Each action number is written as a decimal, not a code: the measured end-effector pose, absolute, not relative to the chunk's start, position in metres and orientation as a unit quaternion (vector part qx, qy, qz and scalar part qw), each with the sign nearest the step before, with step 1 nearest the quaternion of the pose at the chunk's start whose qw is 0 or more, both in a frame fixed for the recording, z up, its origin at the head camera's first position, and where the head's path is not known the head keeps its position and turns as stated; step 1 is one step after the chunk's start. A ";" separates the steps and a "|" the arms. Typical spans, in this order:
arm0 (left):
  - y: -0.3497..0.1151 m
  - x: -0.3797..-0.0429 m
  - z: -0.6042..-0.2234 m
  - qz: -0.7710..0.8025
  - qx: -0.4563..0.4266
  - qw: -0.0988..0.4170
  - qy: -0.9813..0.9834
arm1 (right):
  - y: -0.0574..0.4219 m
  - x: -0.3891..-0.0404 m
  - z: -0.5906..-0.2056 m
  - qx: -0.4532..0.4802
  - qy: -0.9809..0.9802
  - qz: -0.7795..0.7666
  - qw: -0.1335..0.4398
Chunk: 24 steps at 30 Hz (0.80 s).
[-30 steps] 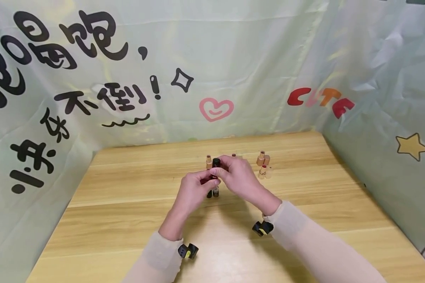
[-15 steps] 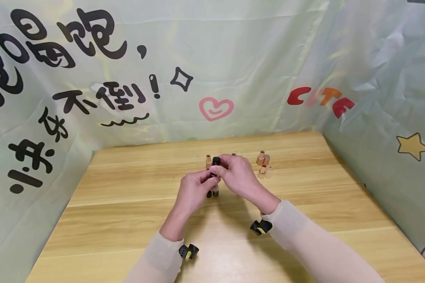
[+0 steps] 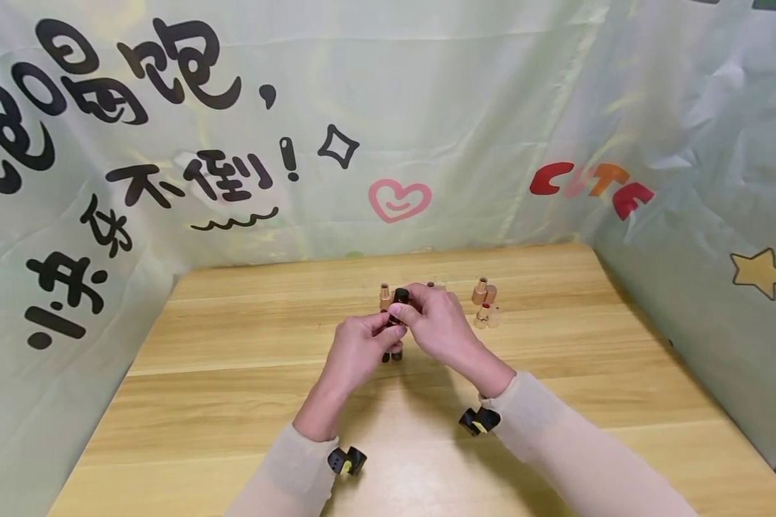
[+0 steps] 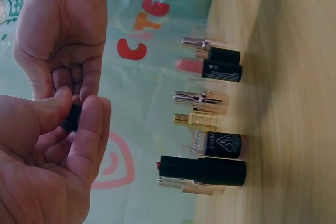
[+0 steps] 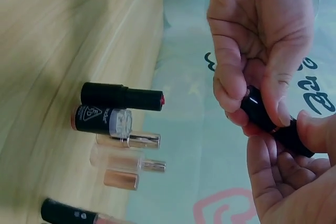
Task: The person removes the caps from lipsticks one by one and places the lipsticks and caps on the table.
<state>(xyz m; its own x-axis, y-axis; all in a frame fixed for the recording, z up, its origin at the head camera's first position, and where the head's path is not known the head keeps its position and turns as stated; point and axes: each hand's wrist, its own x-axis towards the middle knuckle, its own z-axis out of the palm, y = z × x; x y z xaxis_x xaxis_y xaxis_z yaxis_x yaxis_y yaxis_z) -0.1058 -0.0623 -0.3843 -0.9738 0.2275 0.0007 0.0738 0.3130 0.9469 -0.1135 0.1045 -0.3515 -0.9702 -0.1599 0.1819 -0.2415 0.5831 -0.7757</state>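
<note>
Both hands meet above the table at a small black lipstick tube [image 5: 256, 109], held off the tabletop. My left hand [image 3: 357, 348] pinches its lower part between thumb and fingers. The upper part is gripped by my right hand [image 3: 441, 323], thumb against its side. A thin coppery line [image 5: 275, 129] shows between the two parts in the right wrist view. Just beneath the hands stand an uncapped black lipstick [image 5: 122, 97] with a red tip and a black-labelled tube [image 5: 100, 120] with a clear upper part. Fingers hide much of the held tube.
Several more lipsticks stand upright behind: a pink one in a black case [image 4: 220, 70], a gold one [image 4: 195, 120], a rose-gold one [image 3: 480, 290] and its cap [image 3: 491, 294]. A printed cloth backdrop [image 3: 478, 108] closes off the wooden table [image 3: 233, 424] at the back and sides.
Both hands stay together on the black lipstick tube with hardly any movement. The whole head view has shifted slightly.
</note>
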 end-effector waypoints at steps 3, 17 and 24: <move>-0.063 -0.106 -0.383 0.566 0.095 0.069 0.816 | 0.106 -0.114 -0.352 0.103 -0.880 0.462 0.031; -0.064 -0.108 -0.384 0.542 0.125 0.066 0.828 | 0.112 -0.113 -0.349 0.121 -0.879 0.462 -0.005; -0.058 -0.105 -0.386 0.552 0.137 0.039 0.822 | 0.117 -0.114 -0.348 0.112 -0.880 0.462 0.010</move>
<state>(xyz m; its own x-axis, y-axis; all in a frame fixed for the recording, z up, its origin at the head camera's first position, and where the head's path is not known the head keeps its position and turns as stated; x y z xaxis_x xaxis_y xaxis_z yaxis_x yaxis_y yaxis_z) -0.1053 -0.0580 -0.3857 -0.9596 0.2679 0.0862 0.1810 0.3529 0.9180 -0.1135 0.1167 -0.3476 -0.9747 -0.1873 0.1217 -0.2065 0.5480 -0.8106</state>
